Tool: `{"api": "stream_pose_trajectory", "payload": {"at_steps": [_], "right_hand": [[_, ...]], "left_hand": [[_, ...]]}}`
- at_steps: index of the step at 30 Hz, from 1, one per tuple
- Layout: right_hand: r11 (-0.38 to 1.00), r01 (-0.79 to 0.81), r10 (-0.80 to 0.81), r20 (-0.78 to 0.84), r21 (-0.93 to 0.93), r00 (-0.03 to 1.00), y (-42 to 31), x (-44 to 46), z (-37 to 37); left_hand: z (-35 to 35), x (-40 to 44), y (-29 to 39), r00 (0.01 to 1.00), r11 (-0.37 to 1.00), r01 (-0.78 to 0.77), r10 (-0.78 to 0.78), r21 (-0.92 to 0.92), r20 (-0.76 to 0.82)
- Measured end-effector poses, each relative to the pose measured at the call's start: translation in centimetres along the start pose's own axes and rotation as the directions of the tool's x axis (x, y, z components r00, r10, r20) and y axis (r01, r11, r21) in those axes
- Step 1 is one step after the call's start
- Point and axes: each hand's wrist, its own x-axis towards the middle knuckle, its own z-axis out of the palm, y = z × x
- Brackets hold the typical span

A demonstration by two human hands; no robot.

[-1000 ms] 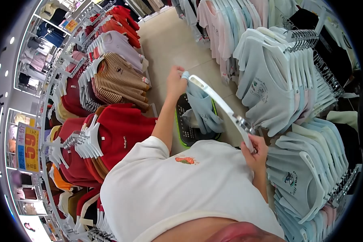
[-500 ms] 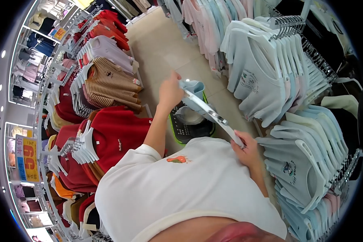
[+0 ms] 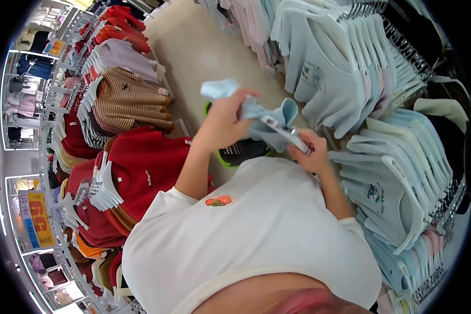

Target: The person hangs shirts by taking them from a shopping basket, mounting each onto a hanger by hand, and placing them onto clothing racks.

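A light blue garment (image 3: 267, 128) hangs from a white hanger (image 3: 293, 138) in front of my chest. My left hand (image 3: 225, 118) is closed on the garment near the hanger's far end, and a bunch of its cloth sticks out past the fingers. My right hand (image 3: 310, 150) grips the near end of the hanger. Metal shows at the middle of the hanger. Beneath the garment, partly covered by it, is a black basket (image 3: 240, 153) with a bright green rim on the floor.
To the left runs a rack with red sweaters (image 3: 149, 175), a striped top (image 3: 131, 99) and a price sign (image 3: 36, 219). Racks of pale shirts (image 3: 324, 68) on white hangers stand close on the right. A tiled aisle (image 3: 188, 47) stretches ahead.
My left hand has moved down and now clutches the garment's cloth, a bunch of which has come up beyond the hand. My right hand has risen slightly with the hanger. The view has shifted a little.
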Motion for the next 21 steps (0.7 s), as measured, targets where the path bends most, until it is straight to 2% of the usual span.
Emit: {"api": "stream_pose_trajectory", "payload": {"at_steps": [2,5,6,9,10,12,15,16,17,18,19,20,21], "right_hand": [[0.999,-0.013,0.011,-0.045,-0.044,0.999,-0.4,0.4,-0.1],[0.991,0.045,-0.048,-0.026,-0.124,0.999,0.6,0.7,0.2],[0.988,0.043,-0.048,-0.030,-0.149,0.998,0.3,0.8,0.4],[0.994,-0.056,0.054,-0.021,-0.099,0.998,0.4,0.7,0.1],[0.993,-0.064,0.066,0.012,-0.101,0.998,0.3,0.7,-0.3],[0.991,-0.081,0.089,0.077,-0.102,0.993,0.0,0.8,-1.5],[0.994,0.012,0.002,0.132,-0.106,0.991,0.5,1.6,-2.8],[0.999,0.020,-0.018,0.049,-0.033,0.999,0.7,1.8,-2.3],[0.997,-0.072,0.074,0.105,-0.024,0.992,1.1,1.9,-2.4],[0.987,-0.161,0.162,0.157,-0.021,0.974,1.5,2.0,-2.8],[0.969,-0.247,0.247,0.205,-0.022,0.947,2.1,2.2,-3.2],[0.943,-0.330,0.305,0.277,0.047,0.911,3.5,2.2,-3.6],[0.871,-0.430,0.351,0.313,0.236,0.883,5.1,2.1,-4.0]], "left_hand": [[0.3,0.2,-0.4,0.988,0.977,-0.002,0.035,0.211,-0.153],[2.0,0.0,-1.0,0.985,0.997,0.007,0.007,0.082,-0.174],[2.6,0.0,-1.0,0.977,0.968,-0.085,0.127,0.237,-0.171],[2.4,-0.1,-0.3,0.996,1.000,0.020,-0.018,0.013,-0.086],[2.0,0.0,-0.6,0.993,0.994,-0.082,0.075,-0.073,-0.096],[0.7,0.7,0.6,0.931,0.933,-0.290,0.326,0.214,-0.161],[0.0,0.9,0.9,0.930,0.838,-0.303,0.364,0.454,-0.050],[-0.1,0.8,-0.8,0.956,0.844,-0.271,0.291,0.463,0.028],[0.0,0.7,-2.0,0.971,0.847,-0.241,0.216,0.475,0.107],[0.3,0.7,-2.4,0.986,0.885,-0.162,0.125,0.437,0.112],[0.5,0.6,-2.9,0.985,0.880,-0.170,0.136,0.443,0.107],[0.8,0.4,-3.2,0.984,0.876,-0.179,0.148,0.447,0.103],[1.1,0.1,-3.5,0.982,0.873,-0.186,0.160,0.451,0.097]]}}
